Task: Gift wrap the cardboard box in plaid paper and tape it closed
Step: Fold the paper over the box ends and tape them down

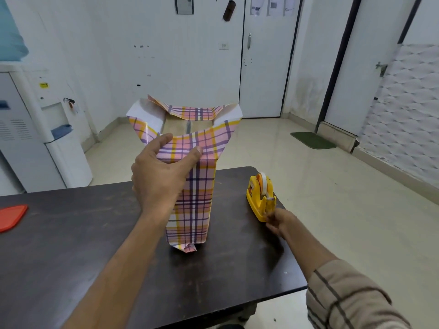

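The box stands upright on end on the dark table [71,257], wrapped in pink, yellow and purple plaid paper [197,200]. At the top the paper flaps stand open, and the brown cardboard box [187,125] shows inside. My left hand [161,176] grips the upper near side of the wrapped box, thumb and fingers curled round its edge. My right hand [278,222] pinches the tape end at the front of the yellow tape dispenser [260,198], which sits on the table to the right of the box.
A red lid-like object [11,217] lies at the table's left edge. The table's right edge runs just past the dispenser. A white water dispenser [47,129] stands on the floor at the far left, and a green mat [313,140] lies by the door.
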